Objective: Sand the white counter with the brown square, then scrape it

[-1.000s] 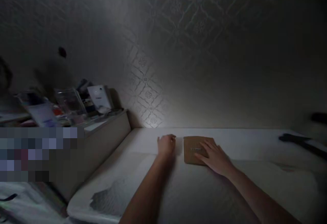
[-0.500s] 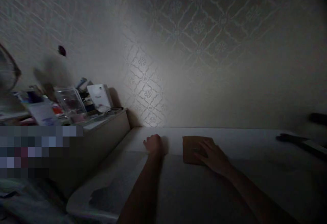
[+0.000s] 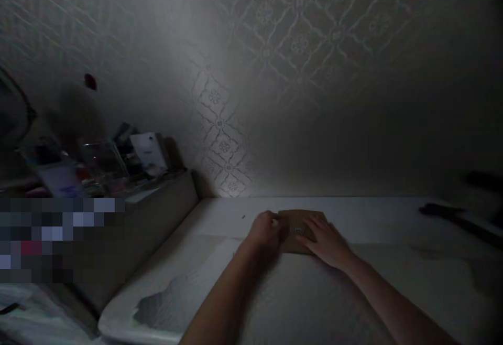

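A small brown square board (image 3: 301,218) with a short row of tiny metal parts lies flat on the white table (image 3: 306,298) near the wall. My right hand (image 3: 328,241) rests flat on its right half, fingers spread over it. My left hand (image 3: 266,231) touches the board's left edge with curled fingers. The dim light hides whether those fingers pinch anything small.
A lower side shelf (image 3: 165,198) at the left carries a clear box (image 3: 102,160), a white card (image 3: 148,152) and other clutter. A dark elongated object (image 3: 451,214) lies at the table's far right. The patterned wall stands just behind the board.
My left hand swung out to the left on the table, then came back right to the board's left edge. My right hand stayed on the board.
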A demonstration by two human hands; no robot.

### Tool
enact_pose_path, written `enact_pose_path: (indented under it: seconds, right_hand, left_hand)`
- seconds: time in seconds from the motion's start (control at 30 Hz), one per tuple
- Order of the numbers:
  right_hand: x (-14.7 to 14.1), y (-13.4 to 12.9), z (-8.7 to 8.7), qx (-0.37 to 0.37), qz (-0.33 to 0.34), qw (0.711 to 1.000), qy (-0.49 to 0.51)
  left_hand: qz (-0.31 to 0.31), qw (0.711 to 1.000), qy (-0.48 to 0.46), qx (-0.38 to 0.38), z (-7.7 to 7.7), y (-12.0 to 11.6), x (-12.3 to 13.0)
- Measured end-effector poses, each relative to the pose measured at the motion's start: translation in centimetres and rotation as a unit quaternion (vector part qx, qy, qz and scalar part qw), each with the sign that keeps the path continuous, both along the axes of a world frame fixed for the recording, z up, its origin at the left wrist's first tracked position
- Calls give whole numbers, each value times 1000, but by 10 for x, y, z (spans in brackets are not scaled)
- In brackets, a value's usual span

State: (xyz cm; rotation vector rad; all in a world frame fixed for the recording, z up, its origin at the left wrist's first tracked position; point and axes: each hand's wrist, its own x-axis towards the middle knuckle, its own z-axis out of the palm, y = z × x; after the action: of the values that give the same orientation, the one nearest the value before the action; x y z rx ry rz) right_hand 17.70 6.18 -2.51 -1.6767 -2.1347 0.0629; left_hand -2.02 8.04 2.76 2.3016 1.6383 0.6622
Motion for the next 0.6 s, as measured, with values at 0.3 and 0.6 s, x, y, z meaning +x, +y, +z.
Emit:
enact_pose_path:
  seconds: [0.3,0.6]
  right_hand:
    - [-1,-3,5,-14,-2,1000,-8]
    - [-1,-3,4,-9,-8,1000,-11]
  left_hand:
    - [-69,996,43,27,-8,-7,18]
    - [-45,999,-13,3,-9,-9,18]
